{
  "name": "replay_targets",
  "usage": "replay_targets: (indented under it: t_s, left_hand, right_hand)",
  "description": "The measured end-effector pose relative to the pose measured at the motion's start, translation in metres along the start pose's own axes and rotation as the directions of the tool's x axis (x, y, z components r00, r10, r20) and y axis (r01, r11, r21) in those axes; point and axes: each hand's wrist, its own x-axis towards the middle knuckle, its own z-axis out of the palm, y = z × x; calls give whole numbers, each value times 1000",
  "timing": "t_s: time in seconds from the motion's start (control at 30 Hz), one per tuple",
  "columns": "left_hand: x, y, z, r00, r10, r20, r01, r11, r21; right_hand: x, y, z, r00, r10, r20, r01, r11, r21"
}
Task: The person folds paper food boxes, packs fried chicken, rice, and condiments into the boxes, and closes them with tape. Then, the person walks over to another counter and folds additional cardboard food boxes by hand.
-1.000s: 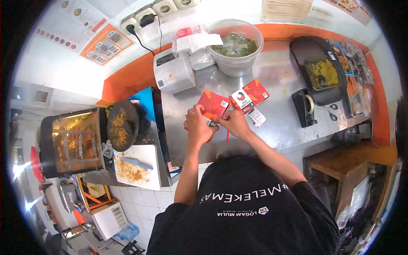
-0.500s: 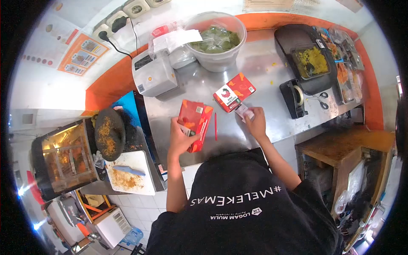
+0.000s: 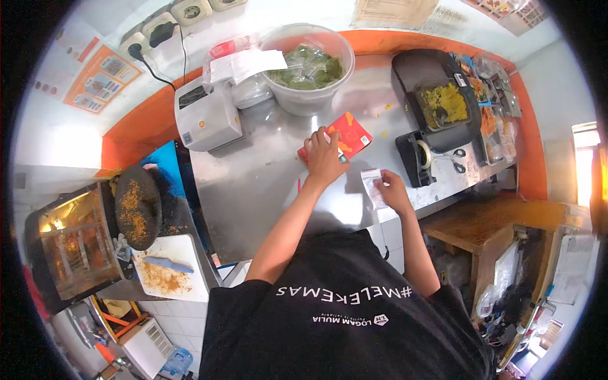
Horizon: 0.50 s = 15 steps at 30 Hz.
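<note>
My left hand (image 3: pixel 326 158) lies over a red printed box (image 3: pixel 352 131) on the metal counter, its fingers gripping the box from above and hiding part of its label. To the right, near the counter's front edge, my right hand (image 3: pixel 394 192) pinches a small printed paper slip (image 3: pixel 373 189) between thumb and fingers. The slip is apart from the box. A thin red stick-like item (image 3: pixel 299 185) lies left of my left wrist, partly hidden. Only one red box can be made out.
Behind the box stand a tub of leaves (image 3: pixel 308 94) and a label printer (image 3: pixel 208 120). Right are a tape dispenser (image 3: pixel 415 159), scissors (image 3: pixel 457 161) and a yellow food container (image 3: pixel 446 104). A knife (image 3: pixel 168 264) lies on a cutting board (image 3: pixel 197 278) at left.
My left hand has left the box at the left, no longer seen there, and now grips the other box. My right hand has drawn the slip away from that box, toward the front edge.
</note>
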Motion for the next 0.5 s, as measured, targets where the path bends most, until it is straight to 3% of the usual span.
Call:
replay_targets:
  t_s: [0.03,0.07,0.13,0.2,0.23,0.27,0.33,0.4,0.47,0.5]
  left_hand:
    - [0,-4,3,998,37,-56,-39,999,-21]
    - [-2,-10,5,991,77,-107,-81,996,-35]
    - [-6,-18,-6,986,120,-112,-156,900,-407]
    - [-5,-20,-3,981,78,-177,-179,710,-681]
    - [-5,-25,10,975,12,-220,-182,604,-776]
    - [-5,-23,11,972,3,-234,-175,673,-719]
    - [-3,-20,10,965,-15,-264,-149,795,-588]
    - [-2,-16,9,971,84,-226,-128,974,-186]
    - [2,-12,9,973,71,-219,-118,970,-212]
    - [3,-15,10,977,79,-197,-122,969,-216]
  right_hand:
    - [1,-11,-3,998,-36,-50,45,980,192]
    - [5,-24,-5,989,-105,-105,126,967,221]
    - [20,-58,1,949,-227,-220,283,920,272]
    - [50,-79,15,952,-279,-124,304,905,297]
    - [68,-83,25,947,-308,-91,320,926,202]
    - [82,-81,36,942,-331,-49,334,937,105]
    - [97,-84,49,924,-369,-101,332,904,-270]
    - [96,-86,46,925,-363,-111,320,903,-286]
    - [79,-80,30,936,-348,-50,324,910,-258]
    - [76,-58,25,909,-415,-45,404,902,-155]
